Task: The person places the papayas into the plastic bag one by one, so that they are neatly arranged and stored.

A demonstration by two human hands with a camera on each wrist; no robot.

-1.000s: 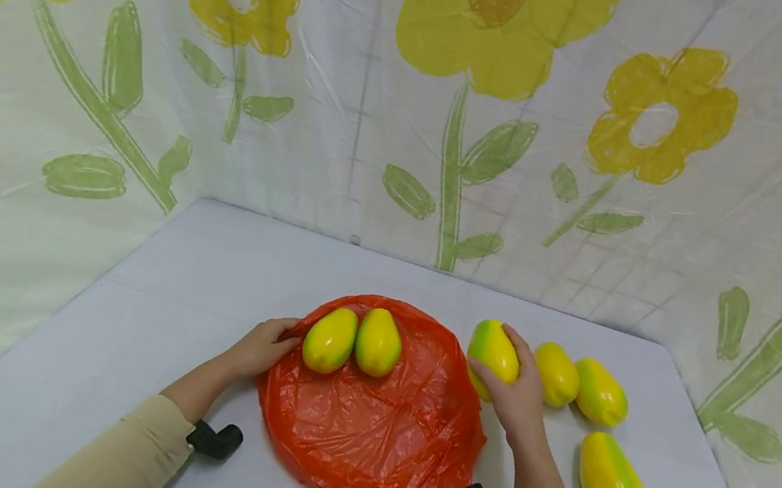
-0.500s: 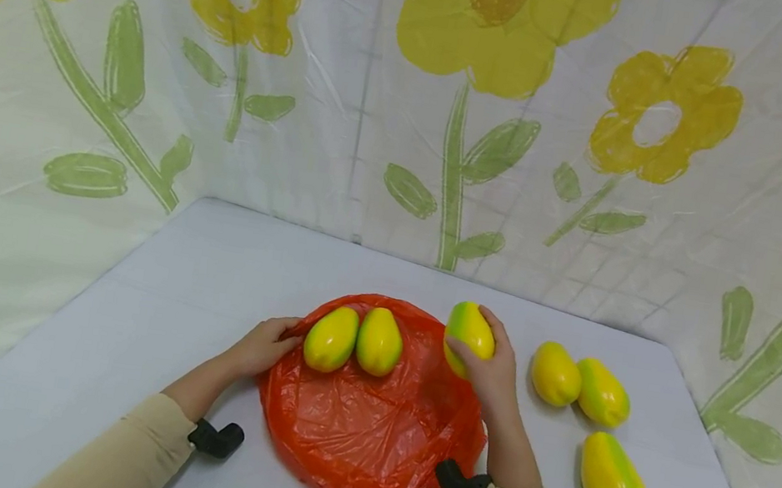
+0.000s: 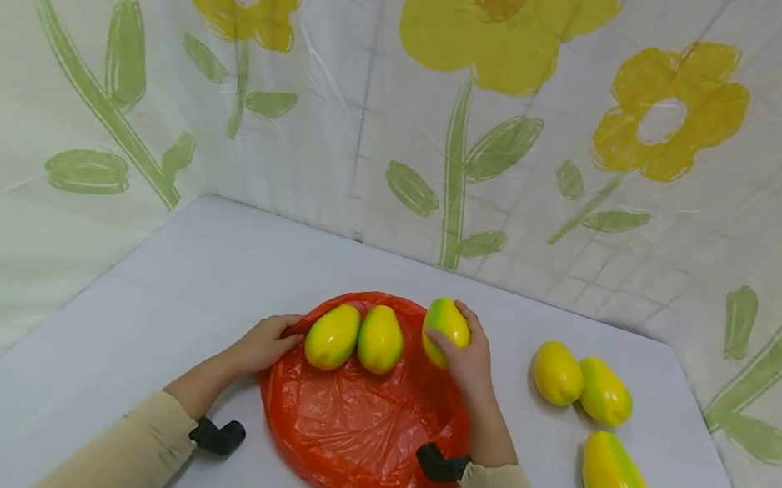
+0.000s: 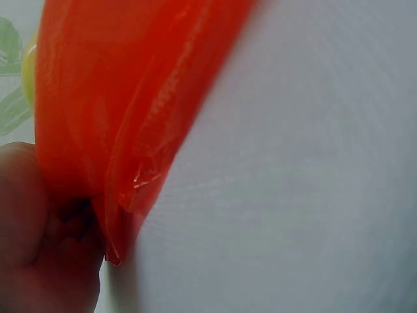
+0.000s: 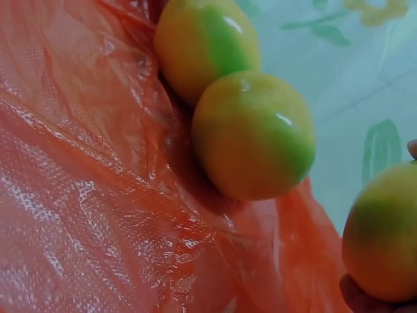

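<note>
Fruit (image 3: 444, 319) hovering at far right edge of red bag (image 3: 351, 432), right hand (image 3: 473, 364) gripping it; left hand (image 3: 262, 344) pinching bag's left rim. Lowering gently beside two fruits (image 3: 332, 337) resting on bag, without nudging them, seems wise.

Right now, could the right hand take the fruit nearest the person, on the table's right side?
Probably not: the right hand holds another fruit at the red bag. With that hand freed, likely yes, since nothing visible covers the nearest fruit or blocks the way across the table.
</note>
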